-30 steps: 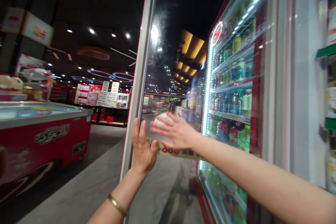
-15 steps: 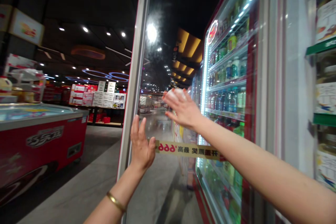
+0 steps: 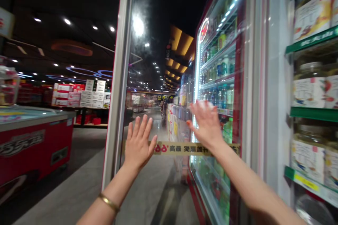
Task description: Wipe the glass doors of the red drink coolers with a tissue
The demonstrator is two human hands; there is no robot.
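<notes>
A glass door [image 3: 155,66] with a metal frame [image 3: 117,88] stands open in front of me. My left hand [image 3: 138,144] lies flat against its glass near the frame, fingers spread and holding nothing. Farther right, my right hand [image 3: 207,128] presses a white cloth [image 3: 209,104] to the pane. Only a blurred white edge of the cloth shows past the fingertips; the rest is hidden behind the hand. A tan printed strip [image 3: 175,148] crosses the glass at the height of my wrists, its lettering reversed. Cloudy smears show on the upper glass.
At the right, shelves with green edges [image 3: 314,114] hold labelled jars [image 3: 308,89]. Through the glass appears a lit drinks cooler [image 3: 218,72]. A red chest freezer [image 3: 34,144] stands at the left, with stacked boxes [image 3: 92,96] behind it. Grey floor [image 3: 79,175] runs between.
My right hand has moved right and lower across the glass with the white cloth. My left hand has turned flatter, its fingers spreading more. The view has shifted right.
</notes>
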